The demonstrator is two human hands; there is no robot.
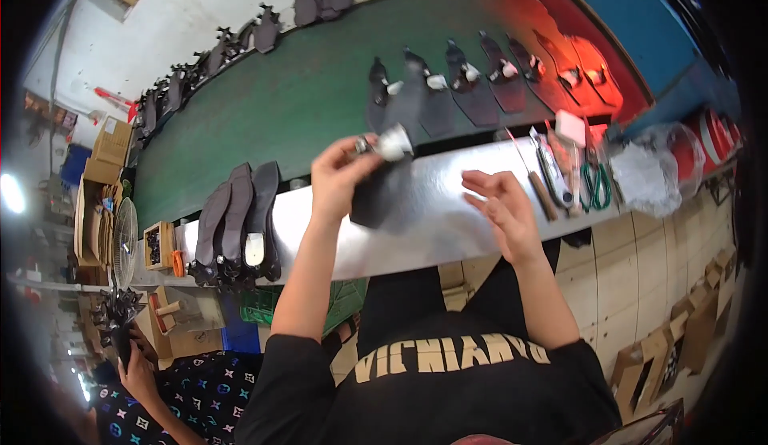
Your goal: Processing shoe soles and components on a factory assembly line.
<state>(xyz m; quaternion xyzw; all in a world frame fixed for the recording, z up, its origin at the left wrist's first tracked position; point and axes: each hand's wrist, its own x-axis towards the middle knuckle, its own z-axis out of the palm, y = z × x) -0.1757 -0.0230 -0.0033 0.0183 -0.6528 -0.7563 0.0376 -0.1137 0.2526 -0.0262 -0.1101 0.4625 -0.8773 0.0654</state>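
The left hand (340, 175) is pinching a black sandal (382, 199) over the counter (448, 175)'s back edge; the half-open right hand (512, 219) is hovering empty by the front edge.

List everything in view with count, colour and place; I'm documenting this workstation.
Work surface: one, green, centre
Ledge: one, silver, near side
Held footwear piece: one, dark with white part, centre
Row of footwear pieces: about seven, dark, some lit red, right
Near footwear pieces: at least three, dark, left
Far footwear pieces: many, dark, far edge
Hand tools: several, mixed, right
Plastic bag: one, clear, right
Fan: one, pale, left
Cardboard boxes: several, brown, left
Crate: one, green, below ledge
Panel: one, blue, upper right
Co-worker: one, dark patterned top, lower left
Left hand: one, bare, gripping held piece
Right hand: one, bare, open over ledge
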